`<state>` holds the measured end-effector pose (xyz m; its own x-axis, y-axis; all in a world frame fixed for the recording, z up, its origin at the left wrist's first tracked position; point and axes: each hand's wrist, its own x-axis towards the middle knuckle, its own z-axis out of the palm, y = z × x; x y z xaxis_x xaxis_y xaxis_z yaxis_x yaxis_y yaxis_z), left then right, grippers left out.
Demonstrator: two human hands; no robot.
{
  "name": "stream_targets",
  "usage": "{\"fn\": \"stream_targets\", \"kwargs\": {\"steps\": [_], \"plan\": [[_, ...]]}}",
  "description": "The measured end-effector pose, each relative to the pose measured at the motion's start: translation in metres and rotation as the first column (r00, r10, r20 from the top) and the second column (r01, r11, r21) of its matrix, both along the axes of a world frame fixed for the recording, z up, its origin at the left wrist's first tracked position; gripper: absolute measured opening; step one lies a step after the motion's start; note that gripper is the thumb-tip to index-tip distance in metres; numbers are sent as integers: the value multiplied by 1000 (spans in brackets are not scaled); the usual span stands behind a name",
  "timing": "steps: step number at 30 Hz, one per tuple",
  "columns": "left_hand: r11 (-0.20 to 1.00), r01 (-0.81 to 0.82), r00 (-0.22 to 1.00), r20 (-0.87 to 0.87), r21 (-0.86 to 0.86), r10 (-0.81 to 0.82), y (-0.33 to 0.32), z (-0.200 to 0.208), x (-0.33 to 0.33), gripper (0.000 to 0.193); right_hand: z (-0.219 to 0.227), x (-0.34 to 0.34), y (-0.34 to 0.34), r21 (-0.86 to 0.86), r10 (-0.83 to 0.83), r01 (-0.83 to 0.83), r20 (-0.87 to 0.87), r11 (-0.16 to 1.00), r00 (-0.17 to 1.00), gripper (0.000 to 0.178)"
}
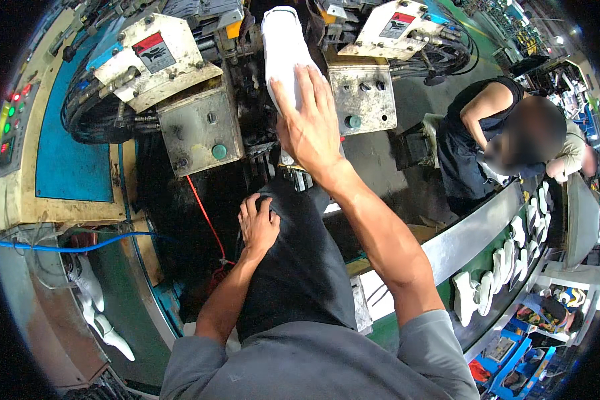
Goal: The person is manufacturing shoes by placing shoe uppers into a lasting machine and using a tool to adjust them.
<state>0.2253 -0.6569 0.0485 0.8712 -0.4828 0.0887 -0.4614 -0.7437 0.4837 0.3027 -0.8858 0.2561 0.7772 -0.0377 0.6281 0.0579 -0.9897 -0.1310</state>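
A white shoe (285, 43) sits between the two halves of a machine at the top centre, its heel end pointing away from me. My right hand (309, 130) reaches out and grips the near end of this shoe, thumb on one side and fingers laid along the other. The near tip of the shoe is hidden under my palm. My left hand (259, 223) rests on my dark trouser leg (293, 267) at the knee, fingers apart and slightly bent, holding nothing.
Stained metal control boxes (202, 127) with green buttons flank the shoe. A blue-and-cream cabinet (73, 133) with lit buttons stands left. White shoes lie on a green conveyor (447, 293) at right and on another belt (130, 307) at left. A co-worker (473, 133) bends over the right conveyor.
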Motion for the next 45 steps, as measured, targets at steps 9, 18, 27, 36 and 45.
{"fn": "stream_targets", "kwargs": {"steps": [9,18,27,36,45], "plan": [[999,18,999,-34,-36,-19,3,2,6,48,16,116,-44,-118,-7,18,93,993,996,54],[999,12,1000,-26,-44,-14,2,1,12,46,40,139,-46,-136,-18,35,123,990,992,63],[998,69,997,19,12,-69,-4,-8,14,48,57,155,-50,-191,-103,127,130,973,986,59],[999,35,999,-9,-29,-35,9,-6,4,45,-31,-49,-7,356,134,-174,136,918,982,63],[971,238,955,185,-20,-231,35,-45,26,42,-273,-721,91,172,-729,972,-684,-161,0,34]]}}
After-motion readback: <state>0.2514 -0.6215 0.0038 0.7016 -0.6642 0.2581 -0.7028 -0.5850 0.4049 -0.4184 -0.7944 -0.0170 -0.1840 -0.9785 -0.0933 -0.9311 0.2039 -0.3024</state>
